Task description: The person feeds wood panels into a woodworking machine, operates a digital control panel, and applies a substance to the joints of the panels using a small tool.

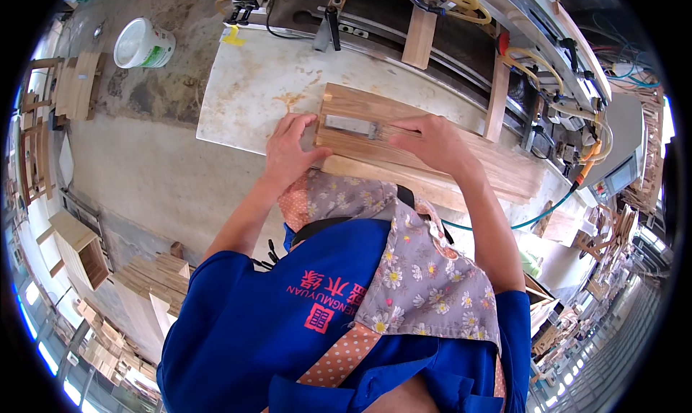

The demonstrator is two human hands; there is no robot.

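Well left of the left hand a white bucket stands on the floor. That hand lies flat, fingers spread, on the near-left end of a stack of planks on the bench. Between the 2 hands a grey metal block sits on the planks, touching the right hand's fingertips. The planks' long axis runs rightward past the right hand, which presses them open-palmed. Machine rails stand beyond.

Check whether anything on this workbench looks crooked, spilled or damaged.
Nothing is clearly damaged. The pale bench top carries brownish stains and dust near the wooden board. Both hands, left hand and right hand, rest flat on that board beside a small metal plate.
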